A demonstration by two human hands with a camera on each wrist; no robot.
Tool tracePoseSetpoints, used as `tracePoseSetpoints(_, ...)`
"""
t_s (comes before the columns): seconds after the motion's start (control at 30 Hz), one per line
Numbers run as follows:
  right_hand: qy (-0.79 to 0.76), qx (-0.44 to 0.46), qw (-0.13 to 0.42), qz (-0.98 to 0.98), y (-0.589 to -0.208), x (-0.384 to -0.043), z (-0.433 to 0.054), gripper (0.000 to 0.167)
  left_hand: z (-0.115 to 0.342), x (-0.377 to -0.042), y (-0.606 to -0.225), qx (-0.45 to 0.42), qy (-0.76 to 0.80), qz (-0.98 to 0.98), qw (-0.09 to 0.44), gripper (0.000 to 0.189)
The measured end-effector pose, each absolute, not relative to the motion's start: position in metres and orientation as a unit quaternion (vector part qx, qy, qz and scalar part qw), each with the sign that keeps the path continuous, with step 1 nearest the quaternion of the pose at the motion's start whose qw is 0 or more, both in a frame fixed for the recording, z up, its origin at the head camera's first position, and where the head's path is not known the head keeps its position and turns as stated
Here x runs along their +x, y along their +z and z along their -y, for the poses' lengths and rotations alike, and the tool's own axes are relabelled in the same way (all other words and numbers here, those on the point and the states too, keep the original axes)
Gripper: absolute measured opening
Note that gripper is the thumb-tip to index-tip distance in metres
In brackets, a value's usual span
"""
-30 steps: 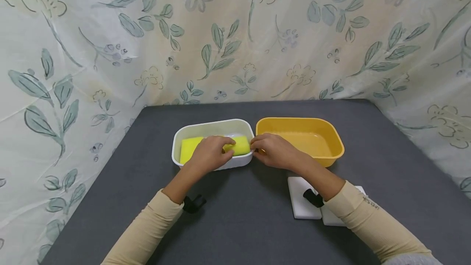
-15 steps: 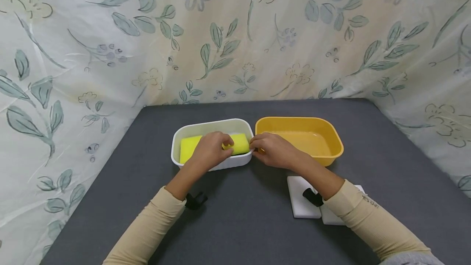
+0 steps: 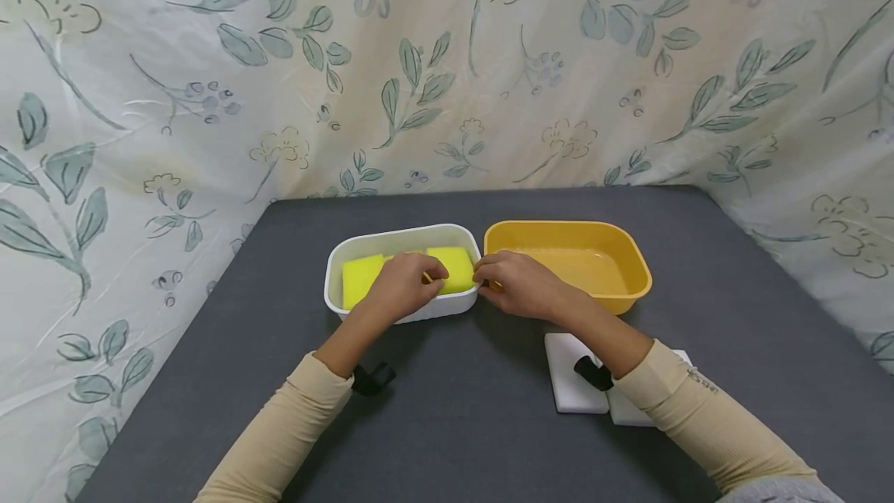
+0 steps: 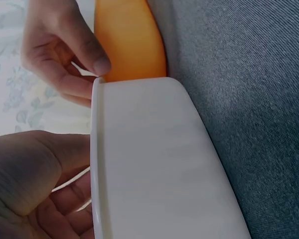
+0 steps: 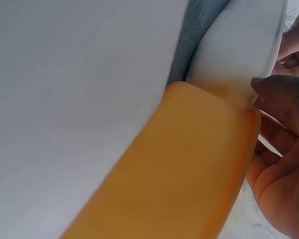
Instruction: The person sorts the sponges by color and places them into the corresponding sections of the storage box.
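Observation:
A white tub [image 3: 363, 242] holds yellow sponges, with one sponge [image 3: 360, 279] at its left end and another sponge [image 3: 451, 267] at its right end. My left hand [image 3: 405, 286] reaches over the tub's near rim, with thumb and index finger bent at the left edge of the right sponge. In the left wrist view the tub's wall hides the left fingertips; I cannot tell whether they grip the sponge. My right hand [image 3: 515, 284] holds the tub's right rim, its thumb [image 5: 269, 84] at the rim and its fingers curled behind.
Right beside the white tub stands a yellow tub [image 3: 594, 264], partly behind my right hand. White flat blocks [image 3: 576, 379] lie on the grey table [image 3: 454, 425] under my right forearm. A floral curtain [image 3: 433, 60] hangs behind the table.
The right sponge has turned from tilted, with its dark underside showing, to lying flatter and farther back in the white tub. Both hands have stayed almost in place.

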State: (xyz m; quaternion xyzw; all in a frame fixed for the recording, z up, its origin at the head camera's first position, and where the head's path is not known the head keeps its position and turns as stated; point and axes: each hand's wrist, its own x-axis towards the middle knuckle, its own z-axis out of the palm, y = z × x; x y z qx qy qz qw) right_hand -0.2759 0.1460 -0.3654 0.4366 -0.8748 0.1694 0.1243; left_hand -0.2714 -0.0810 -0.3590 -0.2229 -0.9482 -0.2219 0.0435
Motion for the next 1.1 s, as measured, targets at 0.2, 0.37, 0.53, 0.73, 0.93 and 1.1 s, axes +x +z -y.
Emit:
tracePoseSetpoints(0.2,0.169,0.434,0.118,0.877,-0.365,-0.275,-0.146,0.02,0.087,-0.271,-0.364,-0.224,-0.253,0.941,0.029,0.021)
tracePoseSetpoints(0.37,0.167,0.439,0.114,0.875,-0.365,-0.275,-0.145,0.019,0.091,-0.271,-0.367,-0.205,-0.255,0.945,0.026,0.025)
tracePoseSetpoints(0.53,0.167,0.435,0.116,0.877,-0.364,-0.274,-0.144,0.02,0.092,-0.268,-0.367,-0.23,-0.221,0.948,0.015,0.025)
tracePoseSetpoints(0.73,0.164,0.435,0.119,0.877,-0.363,-0.273,-0.144,0.02,0.09,-0.264,-0.364,-0.25,-0.183,0.951,0.018,0.028)
tracePoseSetpoints(0.93,0.16,0.437,0.12,0.877,-0.364,-0.271,-0.145,0.023,0.082,-0.258,-0.367,-0.265,-0.168,0.948,0.048,0.026)
tracePoseSetpoints(1.1,0.147,0.435,0.114,0.881,-0.356,-0.268,-0.151,0.026,0.072,-0.251,-0.367,-0.3,-0.181,0.934,0.071,0.028)
